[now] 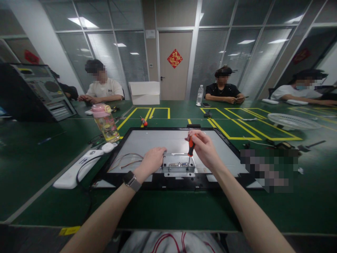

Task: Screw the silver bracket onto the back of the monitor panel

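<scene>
Forearms come in from 6 o'clock; we have a watch (131,180) on the left wrist. Our right hand (205,149) is clenched around the orange-handled screwdriver (190,150), held near upright, tip down on the metal bracket (178,164). Our left hand (152,160) lies palm-down with fingers curled over the bracket's 9 o'clock end, touching it, gripping nothing we can see.

Bracket sits on the silver back of a monitor panel (158,142), lying flat, black frame all round, dead centre of view. Thin red and white wires (126,160) trail across the panel at 9 o'clock of the bracket.

Outward from the panel:
- 9 o'clock: white power strip (76,172) with a black cable, just beside the frame.
- 10 o'clock: clear bottle with pink lid (106,123), upright; a small white object next to it.
- 11 o'clock: second red-handled tool (144,122) on the mat, apart from the panel.
- 3 o'clock: blurred patch, cannot tell what's there.
- 2 o'clock: white fan grille (292,122) lying flat.

Surface: green mat table (168,207) with yellow tape boxes (231,128) marked toward 12 o'clock. An open PC case (37,91) stands at far 10 o'clock.

Room: three other people sit at the far side at 11, 1 and 2 o'clock, hands on the table. White box (144,93) and water bottle (200,94) at 12 o'clock. Glass partitions with blinds, a door (175,66) with a red decoration, ceiling panel lights.
</scene>
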Demonstrator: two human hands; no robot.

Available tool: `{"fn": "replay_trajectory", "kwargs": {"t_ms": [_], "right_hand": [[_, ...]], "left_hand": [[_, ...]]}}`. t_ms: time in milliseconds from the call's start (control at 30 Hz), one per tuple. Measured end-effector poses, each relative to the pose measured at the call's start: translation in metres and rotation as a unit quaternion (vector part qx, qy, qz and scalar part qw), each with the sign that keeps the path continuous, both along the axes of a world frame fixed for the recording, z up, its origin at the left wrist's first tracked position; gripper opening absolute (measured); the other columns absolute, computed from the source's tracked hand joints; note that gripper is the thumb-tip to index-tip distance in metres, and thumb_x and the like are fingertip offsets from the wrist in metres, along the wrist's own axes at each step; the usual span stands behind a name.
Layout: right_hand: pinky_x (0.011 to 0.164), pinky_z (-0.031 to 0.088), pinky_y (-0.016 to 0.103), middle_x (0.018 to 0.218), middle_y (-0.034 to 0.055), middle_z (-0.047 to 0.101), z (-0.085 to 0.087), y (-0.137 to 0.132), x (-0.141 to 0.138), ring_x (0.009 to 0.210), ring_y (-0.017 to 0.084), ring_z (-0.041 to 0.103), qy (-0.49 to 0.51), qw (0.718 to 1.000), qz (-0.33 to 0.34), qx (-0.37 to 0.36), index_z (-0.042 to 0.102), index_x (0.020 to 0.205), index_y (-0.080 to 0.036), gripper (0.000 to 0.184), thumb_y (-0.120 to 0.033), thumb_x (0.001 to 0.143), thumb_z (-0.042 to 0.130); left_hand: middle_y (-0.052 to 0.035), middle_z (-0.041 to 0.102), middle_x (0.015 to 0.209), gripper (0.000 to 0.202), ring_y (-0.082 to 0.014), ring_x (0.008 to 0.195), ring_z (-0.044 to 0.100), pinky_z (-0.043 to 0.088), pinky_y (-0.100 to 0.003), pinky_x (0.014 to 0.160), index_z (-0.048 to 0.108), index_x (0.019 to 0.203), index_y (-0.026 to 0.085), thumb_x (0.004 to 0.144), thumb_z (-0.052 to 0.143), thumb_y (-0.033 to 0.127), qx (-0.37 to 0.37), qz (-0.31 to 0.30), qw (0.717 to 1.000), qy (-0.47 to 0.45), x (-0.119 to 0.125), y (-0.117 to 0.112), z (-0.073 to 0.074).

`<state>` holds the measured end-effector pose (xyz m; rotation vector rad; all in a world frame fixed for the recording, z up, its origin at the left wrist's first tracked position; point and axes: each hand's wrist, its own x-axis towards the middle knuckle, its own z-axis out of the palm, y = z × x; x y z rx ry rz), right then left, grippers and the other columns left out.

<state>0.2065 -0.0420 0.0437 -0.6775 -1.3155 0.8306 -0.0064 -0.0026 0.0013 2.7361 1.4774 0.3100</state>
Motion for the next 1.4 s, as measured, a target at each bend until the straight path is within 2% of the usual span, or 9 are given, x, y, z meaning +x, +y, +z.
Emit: {"fn": "replay_trajectory", "kwargs": {"t_ms": [200, 333, 433, 600, 733, 933, 1133, 1267, 1400], "right_hand": [[0.068, 0.053, 0.032, 0.077, 0.0004, 0.062, 0.0033, -0.0021, -0.0006, 0.071, 0.017, 0.064, 0.027, 0.999, 0.025, -0.032, 0.066, 0.091, -0.024, 0.025, -0.049, 0.086, 0.062], [0.064, 0.051, 0.028, 0.078, -0.0011, 0.062, 0.0040, -0.0034, -0.0015, 0.068, 0.014, 0.061, 0.032, 0.999, 0.021, -0.033, 0.067, 0.085, -0.024, 0.021, -0.044, 0.079, 0.071], [0.060, 0.050, 0.027, 0.072, -0.0022, 0.061, 0.0043, -0.0043, -0.0018, 0.064, 0.013, 0.057, 0.008, 0.999, 0.018, -0.040, 0.069, 0.092, -0.025, 0.023, -0.043, 0.077, 0.073], [0.064, 0.053, 0.032, 0.081, 0.0025, 0.066, 0.0056, -0.0052, -0.0025, 0.070, 0.016, 0.061, 0.028, 0.997, 0.057, -0.035, 0.066, 0.098, -0.024, 0.024, -0.045, 0.087, 0.061], [0.062, 0.051, 0.029, 0.078, -0.0004, 0.063, 0.0033, -0.0050, -0.0002, 0.068, 0.014, 0.060, 0.009, 0.999, 0.040, -0.024, 0.067, 0.091, -0.025, 0.018, -0.041, 0.083, 0.067], [0.073, 0.054, 0.033, 0.089, 0.0023, 0.069, 0.0021, -0.0045, 0.0043, 0.079, 0.016, 0.066, -0.021, 0.996, 0.077, -0.032, 0.066, 0.112, -0.026, 0.027, -0.042, 0.092, 0.057], [0.068, 0.051, 0.029, 0.077, -0.0003, 0.064, 0.0029, -0.0042, 0.0057, 0.073, 0.015, 0.061, -0.056, 0.998, 0.021, -0.004, 0.071, 0.096, -0.025, 0.017, -0.039, 0.088, 0.064], [0.069, 0.051, 0.030, 0.082, 0.0011, 0.067, 0.0044, -0.0053, 0.0039, 0.073, 0.015, 0.063, -0.016, 0.997, 0.068, -0.024, 0.069, 0.106, -0.026, 0.023, -0.041, 0.089, 0.062], [0.069, 0.052, 0.031, 0.085, 0.0028, 0.067, 0.0056, -0.0058, 0.0018, 0.074, 0.016, 0.063, 0.019, 0.995, 0.090, -0.030, 0.069, 0.095, -0.024, 0.023, -0.044, 0.088, 0.062]], "left_hand": [[-0.0121, 0.069, 0.114, 0.037, -0.0223, 0.107, 0.063, 0.047, -0.035, 0.094, 0.060, 0.121, 0.015, 0.091, 0.038, 0.008, -0.010, 0.002, 1.000, 0.000, 0.0002, 0.0001, 0.0010], [-0.0126, 0.069, 0.115, 0.037, -0.0224, 0.109, 0.063, 0.047, -0.035, 0.095, 0.060, 0.120, 0.015, 0.092, 0.038, 0.008, -0.012, 0.005, 1.000, -0.001, 0.0011, -0.0008, 0.0021], [-0.0123, 0.069, 0.113, 0.037, -0.0220, 0.108, 0.063, 0.047, -0.034, 0.094, 0.060, 0.120, 0.016, 0.092, 0.037, 0.008, -0.012, 0.010, 1.000, 0.005, 0.0018, -0.0015, 0.0026], [-0.0127, 0.069, 0.114, 0.037, -0.0225, 0.108, 0.062, 0.047, -0.035, 0.094, 0.059, 0.121, 0.016, 0.093, 0.036, 0.009, -0.012, 0.005, 1.000, 0.002, 0.0011, -0.0004, 0.0013], [-0.0121, 0.069, 0.114, 0.036, -0.0226, 0.108, 0.062, 0.047, -0.034, 0.094, 0.060, 0.120, 0.016, 0.092, 0.037, 0.009, -0.009, 0.002, 1.000, -0.002, 0.0005, 0.0002, 0.0006], [-0.0114, 0.069, 0.112, 0.037, -0.0232, 0.104, 0.064, 0.048, -0.035, 0.091, 0.061, 0.118, 0.016, 0.091, 0.037, 0.009, -0.005, 0.006, 1.000, 0.007, 0.0015, -0.0025, 0.0040], [-0.0122, 0.069, 0.112, 0.038, -0.0236, 0.105, 0.064, 0.047, -0.035, 0.092, 0.060, 0.121, 0.014, 0.091, 0.036, 0.008, -0.005, -0.002, 1.000, 0.000, 0.0007, -0.0001, 0.0009], [-0.0115, 0.069, 0.112, 0.037, -0.0233, 0.104, 0.064, 0.048, -0.035, 0.091, 0.060, 0.120, 0.015, 0.091, 0.037, 0.008, -0.002, 0.002, 1.000, 0.002, 0.0001, 0.0008, -0.0006], [-0.0115, 0.069, 0.112, 0.036, -0.0229, 0.104, 0.064, 0.048, -0.034, 0.091, 0.060, 0.119, 0.015, 0.092, 0.038, 0.008, -0.003, 0.006, 1.000, 0.008, 0.0001, -0.0008, 0.0005]]}}
